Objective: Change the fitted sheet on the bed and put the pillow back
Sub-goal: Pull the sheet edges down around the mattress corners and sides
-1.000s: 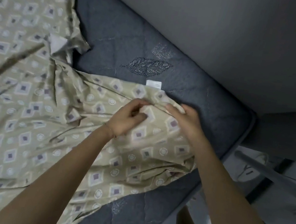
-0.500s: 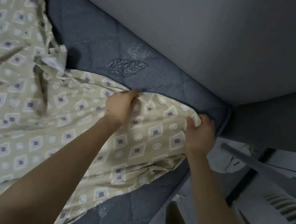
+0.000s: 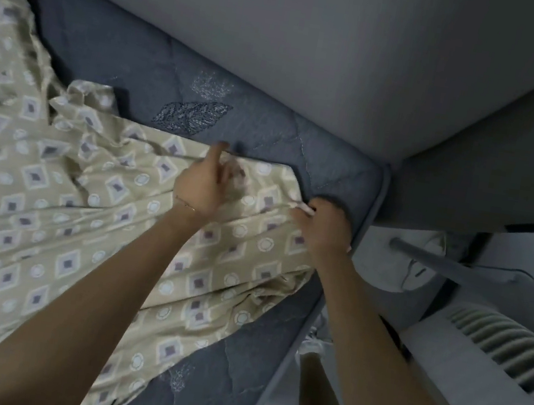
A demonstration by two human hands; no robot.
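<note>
A beige fitted sheet (image 3: 33, 202) printed with purple diamonds and white circles lies crumpled over the dark blue quilted mattress (image 3: 135, 54). My right hand (image 3: 324, 226) grips the sheet's edge close to the mattress corner by the wall. My left hand (image 3: 202, 182) sits on the sheet a little to the left, with fingers loosely curled and blurred, so I cannot tell whether it holds the cloth. The far strip of mattress and its corner are bare. No pillow is in view.
A grey wall (image 3: 318, 36) runs along the far side of the bed and meets another wall at the corner. To the right, below the bed's edge, are a grey pole (image 3: 456, 269) and a white ribbed appliance (image 3: 507, 346).
Both hands have carried the sheet's edge rightward toward the mattress corner. The right hand now sits nearer the corner, and the left hand has loosened and shifted on the sheet.
</note>
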